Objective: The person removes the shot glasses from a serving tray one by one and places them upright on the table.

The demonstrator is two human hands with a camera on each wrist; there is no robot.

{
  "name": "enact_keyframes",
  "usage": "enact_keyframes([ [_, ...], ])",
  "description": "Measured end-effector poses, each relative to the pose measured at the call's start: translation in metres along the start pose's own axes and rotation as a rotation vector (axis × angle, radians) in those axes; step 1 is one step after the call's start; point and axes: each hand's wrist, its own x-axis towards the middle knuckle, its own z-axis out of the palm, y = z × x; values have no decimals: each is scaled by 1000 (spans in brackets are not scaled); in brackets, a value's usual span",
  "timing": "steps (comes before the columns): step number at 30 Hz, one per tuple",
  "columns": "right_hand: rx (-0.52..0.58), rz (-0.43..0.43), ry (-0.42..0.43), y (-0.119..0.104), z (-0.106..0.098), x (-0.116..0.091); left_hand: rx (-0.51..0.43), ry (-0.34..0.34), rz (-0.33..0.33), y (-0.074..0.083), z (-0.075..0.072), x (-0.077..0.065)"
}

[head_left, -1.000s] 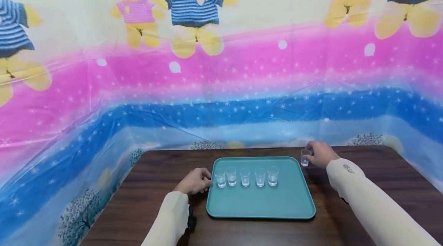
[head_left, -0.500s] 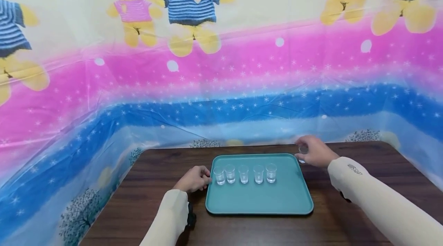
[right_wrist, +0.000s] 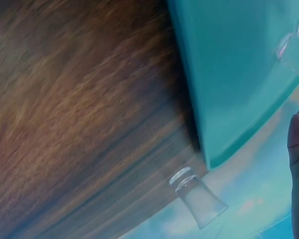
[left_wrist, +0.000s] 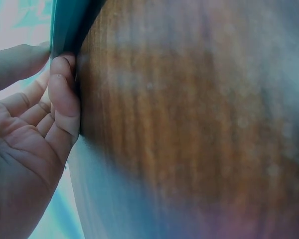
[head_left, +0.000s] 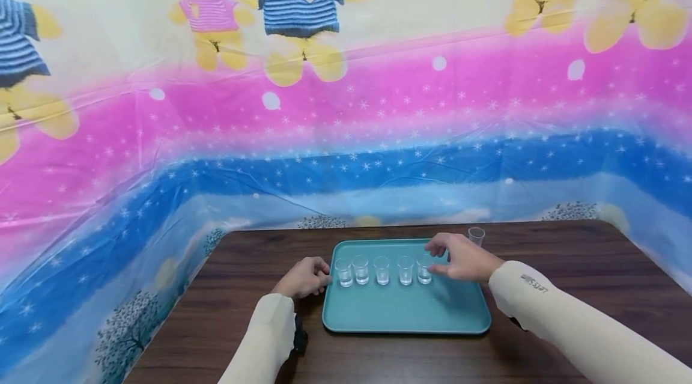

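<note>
A turquoise tray (head_left: pixel 405 315) lies on the table. My left hand (head_left: pixel 304 277) pinches its left edge between thumb and fingers, as the left wrist view confirms at the tray rim (left_wrist: pixel 65 30). Several small clear shot glasses, among them a middle one (head_left: pixel 381 271), stand in a row on the tray, each with what looks like clear liquid or a thick base. Above the tray's right part, my right hand (head_left: pixel 462 258) has thumb and fingers spread around the row's rightmost glass (head_left: pixel 424 271); contact cannot be told. Another shot glass (right_wrist: pixel 202 201) stands on the table beyond the tray's far right corner.
The dark wooden table (head_left: pixel 248 258) extends to both sides and in front of the tray. A printed curtain (head_left: pixel 324 173) with bears and snowflakes hangs close behind the table's far edge and along both sides.
My right hand has let go of the shot glass off the tray's far right corner and moved left and nearer, over the tray. My left hand stays at the tray's left edge.
</note>
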Motion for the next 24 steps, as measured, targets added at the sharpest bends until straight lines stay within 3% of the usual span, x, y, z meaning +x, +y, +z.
enact_keyframes([
  [14, -60, -23, 24, -7, 8, 6, -29, -4, 11, 0, 2, -2],
  [24, -89, 21, 92, 4, -7, 1, -23, -14, -12, 0, -3, 0],
])
